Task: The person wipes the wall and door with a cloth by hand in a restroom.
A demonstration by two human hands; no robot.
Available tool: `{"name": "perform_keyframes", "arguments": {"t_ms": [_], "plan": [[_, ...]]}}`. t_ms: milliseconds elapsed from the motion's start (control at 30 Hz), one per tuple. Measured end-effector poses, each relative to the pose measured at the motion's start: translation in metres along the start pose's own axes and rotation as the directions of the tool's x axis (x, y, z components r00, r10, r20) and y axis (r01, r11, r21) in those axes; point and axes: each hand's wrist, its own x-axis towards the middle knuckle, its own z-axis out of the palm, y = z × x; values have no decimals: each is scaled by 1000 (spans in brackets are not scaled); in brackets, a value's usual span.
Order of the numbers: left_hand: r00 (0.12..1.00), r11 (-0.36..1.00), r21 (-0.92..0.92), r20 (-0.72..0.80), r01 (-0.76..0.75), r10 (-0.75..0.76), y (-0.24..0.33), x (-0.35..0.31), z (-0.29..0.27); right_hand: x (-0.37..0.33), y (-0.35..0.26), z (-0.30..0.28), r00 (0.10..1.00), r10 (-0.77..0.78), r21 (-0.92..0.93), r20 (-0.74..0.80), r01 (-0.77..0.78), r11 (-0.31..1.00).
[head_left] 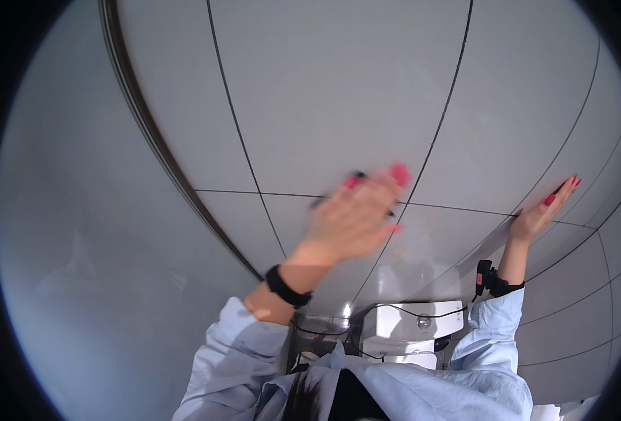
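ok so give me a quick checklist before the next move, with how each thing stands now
1. Right hand open, fingers extended: ok.
2. Left hand sharp enough to read: not ok, blurred.
3. Anything under the left hand: cannot tell; dark patches show at its edges.
4. Pale grey tiled surface with dark joints visible around both hands: ok.
5. Light-blue fabric left sleeve clear of the hand: ok.

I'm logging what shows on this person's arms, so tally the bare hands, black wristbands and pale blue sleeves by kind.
Bare hands: 2 (left hand, right hand)
Black wristbands: 2 (left wristband, right wristband)
Pale blue sleeves: 2 (left sleeve, right sleeve)
Total: 6
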Motion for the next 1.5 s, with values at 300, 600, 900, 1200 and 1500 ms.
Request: {"name": "perform_keyframes", "arguments": {"t_ms": [300, 600, 900, 1200, 1500], "plan": [[845, 888, -20, -297, 459, -444, -114, -30, -72, 1, -3, 1, 1000, 16, 110, -7, -16, 994], [586, 656, -136, -341, 742, -735, -25, -30, -18, 3, 0, 0, 1000, 14, 65, -8, -13, 998], [998, 996, 88, -52, 27, -23, 113, 36, 31, 1, -4, -1, 999, -37, 30, 6, 37, 999], [891, 902, 29, 146, 431, -431, -21, -43, -21, 2, -7, 3, 999, -8, 96, -41, 12, 995], [797, 824, 13, -266, 566, -543, -119, -78, -77, 5, 0, -4, 997, -72, 87, -39, 75, 993]]}}
